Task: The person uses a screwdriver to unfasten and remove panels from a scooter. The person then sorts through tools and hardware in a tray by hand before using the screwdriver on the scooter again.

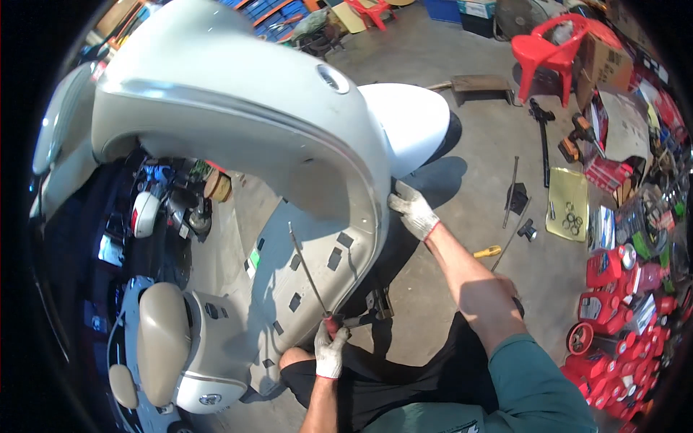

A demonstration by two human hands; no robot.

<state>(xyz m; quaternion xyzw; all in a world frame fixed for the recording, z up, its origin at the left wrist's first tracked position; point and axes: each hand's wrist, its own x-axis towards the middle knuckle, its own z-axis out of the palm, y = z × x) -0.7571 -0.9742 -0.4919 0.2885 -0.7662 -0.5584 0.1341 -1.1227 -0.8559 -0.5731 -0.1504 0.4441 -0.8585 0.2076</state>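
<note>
A cream-white scooter (238,108) with a beige footboard (289,310) fills the left and middle of the head view. My left hand (330,352), in a white knit glove, is closed round the red handle of a long screwdriver (309,276). Its thin shaft slants up and left above the footboard, with the tip in the air. My right hand (414,209), gloved too, rests against the side edge of the scooter's front panel, just below the white front fender (411,123). Its fingers look stretched toward the panel; their tips are partly hidden at the edge.
On the floor to the right lie a yellow-handled screwdriver (488,252), long rods (511,191), a yellow tray (567,206) with rings and a cordless drill (580,137). Red bottles (603,310) crowd the right side. A red chair (550,54) stands farther back.
</note>
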